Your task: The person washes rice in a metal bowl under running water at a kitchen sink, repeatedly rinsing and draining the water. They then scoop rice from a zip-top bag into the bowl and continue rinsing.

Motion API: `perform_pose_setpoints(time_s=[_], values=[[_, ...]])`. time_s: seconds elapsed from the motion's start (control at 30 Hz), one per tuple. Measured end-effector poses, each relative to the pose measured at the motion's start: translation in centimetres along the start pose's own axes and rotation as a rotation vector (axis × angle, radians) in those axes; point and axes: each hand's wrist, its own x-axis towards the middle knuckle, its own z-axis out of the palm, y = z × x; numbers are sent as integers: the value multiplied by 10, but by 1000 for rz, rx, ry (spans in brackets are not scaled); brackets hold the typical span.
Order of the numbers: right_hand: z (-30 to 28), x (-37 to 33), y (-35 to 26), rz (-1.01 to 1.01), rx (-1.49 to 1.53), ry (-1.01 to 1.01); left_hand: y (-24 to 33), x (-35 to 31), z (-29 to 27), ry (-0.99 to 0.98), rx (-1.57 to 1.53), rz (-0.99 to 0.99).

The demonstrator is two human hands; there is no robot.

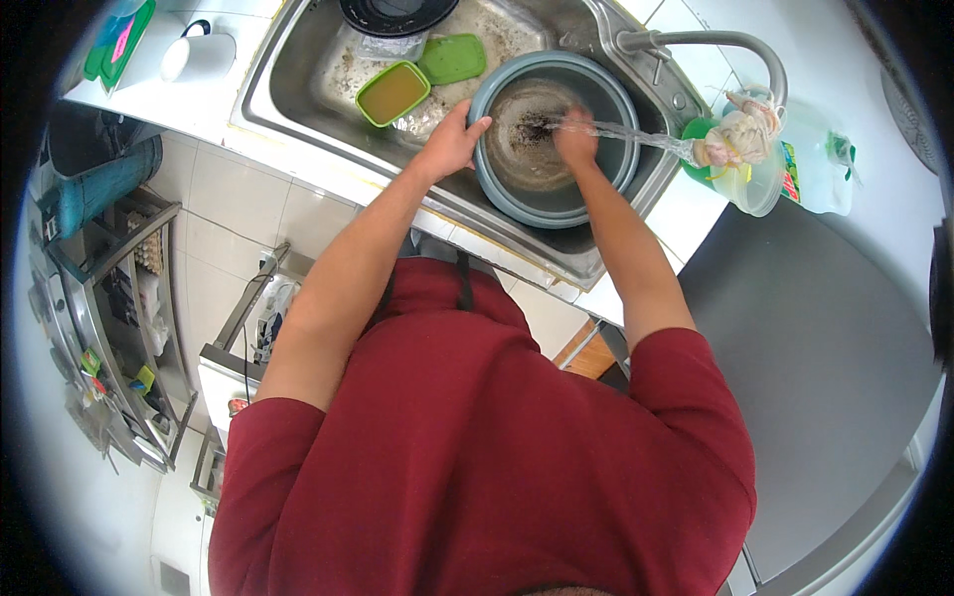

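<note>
A round blue-grey basin (484, 177) stands in the steel sink, with murky brownish water and dark bits in its bottom. My left hand (453, 145) grips its left side, thumb over the rim and fingers against the outer wall. Inside the basin, near its right wall, is my right hand (575, 139); its fingers are blurred and partly hidden by the water. A stream (636, 135) runs into the basin from the curved metal faucet (725, 38), whose spout end is wrapped in a pale cloth (743, 137).
Left of the basin, the sink (313, 84) holds a green container (394, 94) of brownish liquid, a green lid (453, 59) and a black round dish (397, 12). A white mug (199, 58) stands on the left counter. Plastic containers (760, 189) crowd the right counter by the faucet.
</note>
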Motion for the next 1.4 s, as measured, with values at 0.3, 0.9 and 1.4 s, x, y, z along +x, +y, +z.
perform_pose_setpoints(time_s=[0.3, 0.9, 1.4], values=[[-21, -7, -10, -103, -115, -46, 7, -4, -1, -2, -72, -40], [-34, -28, -29, -470, 9, 101, -1, -3, -1, 88, -8, 82], [-21, -19, -25, -137, -36, -55, -5, 6, 0, 70, -16, 52]])
